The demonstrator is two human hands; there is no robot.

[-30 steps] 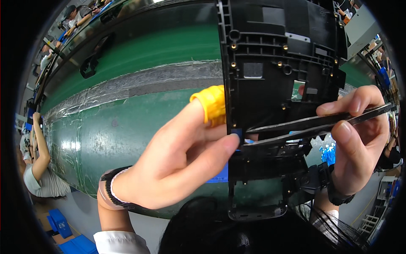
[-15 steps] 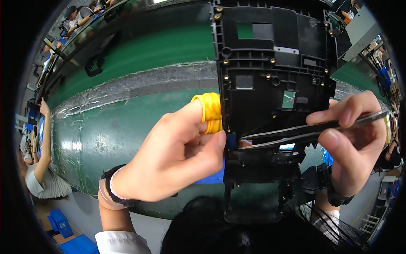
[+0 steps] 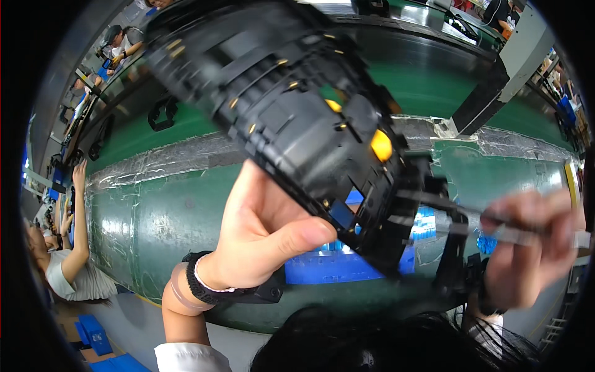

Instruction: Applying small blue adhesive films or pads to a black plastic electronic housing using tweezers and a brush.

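Head view puts a black plastic frame (image 3: 279, 105), blurred and tilted, across the upper centre, its lower corner reaching the middle right. Open green conveyor belt (image 3: 155, 217) lies left of and below it, a silvery taped strip (image 3: 167, 162) crossing the belt. Blue parts trays (image 3: 334, 266) sit beneath the frame. Other workers line the left rim. The left hand (image 3: 260, 239) grips the frame's lower edge, thumb pressed against it. The right hand (image 3: 527, 248), blurred, pinches metal tweezers (image 3: 489, 226) near the frame's corner.
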